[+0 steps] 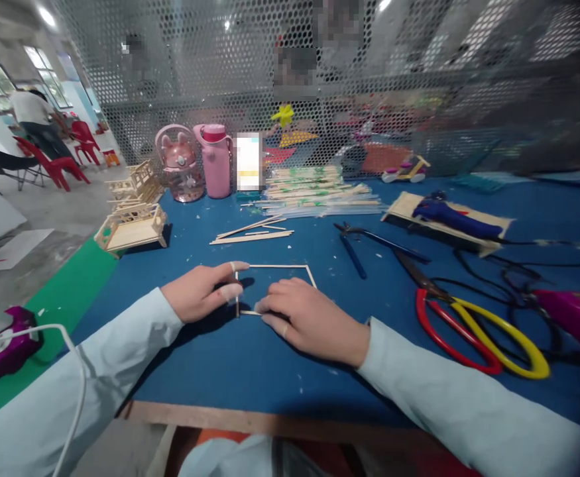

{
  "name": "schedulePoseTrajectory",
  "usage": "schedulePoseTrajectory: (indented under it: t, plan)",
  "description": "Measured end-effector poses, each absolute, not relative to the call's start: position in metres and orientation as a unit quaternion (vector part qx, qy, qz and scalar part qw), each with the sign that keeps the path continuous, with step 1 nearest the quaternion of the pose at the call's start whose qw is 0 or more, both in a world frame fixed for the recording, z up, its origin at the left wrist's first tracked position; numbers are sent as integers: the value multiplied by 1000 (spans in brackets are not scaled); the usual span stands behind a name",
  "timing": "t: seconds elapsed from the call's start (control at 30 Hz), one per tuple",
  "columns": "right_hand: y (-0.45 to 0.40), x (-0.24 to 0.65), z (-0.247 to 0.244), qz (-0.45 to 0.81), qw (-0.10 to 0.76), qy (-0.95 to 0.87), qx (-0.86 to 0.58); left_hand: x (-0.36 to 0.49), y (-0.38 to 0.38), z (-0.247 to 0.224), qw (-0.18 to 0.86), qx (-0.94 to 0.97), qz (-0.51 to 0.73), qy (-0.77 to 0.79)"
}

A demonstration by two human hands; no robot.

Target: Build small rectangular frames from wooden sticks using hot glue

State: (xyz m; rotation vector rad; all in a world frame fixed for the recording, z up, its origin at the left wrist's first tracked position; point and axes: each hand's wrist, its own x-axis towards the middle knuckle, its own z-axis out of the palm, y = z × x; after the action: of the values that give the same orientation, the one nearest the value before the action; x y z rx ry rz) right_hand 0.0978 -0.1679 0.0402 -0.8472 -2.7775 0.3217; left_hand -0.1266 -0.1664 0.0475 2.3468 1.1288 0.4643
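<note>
A thin rectangular frame of wooden sticks lies flat on the blue table mat. My left hand is at its left side, index fingertip at the upper left corner and thumb against the left stick; the fingers are bent in a loose pinch. Curled over the near side is my right hand, its fingertips on the near stick. That hand hides the near right corner of the frame. Just beyond the frame, loose wooden sticks lie on the mat.
Pliers, large red-and-yellow-handled scissors and a blue glue gun with a black cord lie right. Bundled sticks, a pink bottle and a clear pink jug stand behind. Small wooden furniture models sit left.
</note>
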Motion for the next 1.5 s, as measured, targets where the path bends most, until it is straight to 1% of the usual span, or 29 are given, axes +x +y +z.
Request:
schedulePoseTrajectory:
  t: [0.23, 0.6, 0.8, 1.13, 1.2, 1.3, 1.37, 1.43, 1.5]
  plan:
    - [-165, 99, 36, 115, 131, -943, -285, -128, -162, 43, 249, 859, 162, 417]
    - [-163, 97, 35, 142, 140, -941, -272, -118, -164, 39, 230, 847, 181, 443]
    - [-161, 98, 38, 139, 126, -947, -262, -118, -162, 39, 233, 844, 173, 452]
    - [-162, 96, 41, 118, 100, -945, -289, -115, -160, 40, 230, 848, 165, 447]
    - [-164, 95, 41, 107, 98, -944, -297, -117, -159, 42, 261, 844, 166, 439]
    - [-166, 95, 42, 88, 104, -947, -291, -123, -157, 41, 365, 806, 202, 419]
    - [-168, 95, 41, 71, 107, -950, -285, -125, -154, 37, 414, 779, 244, 402]
    - [-170, 95, 40, 57, 103, -951, -285, -126, -152, 33, 437, 752, 292, 398]
    - [-171, 95, 40, 59, 106, -948, -293, -125, -150, 31, 437, 722, 336, 419]
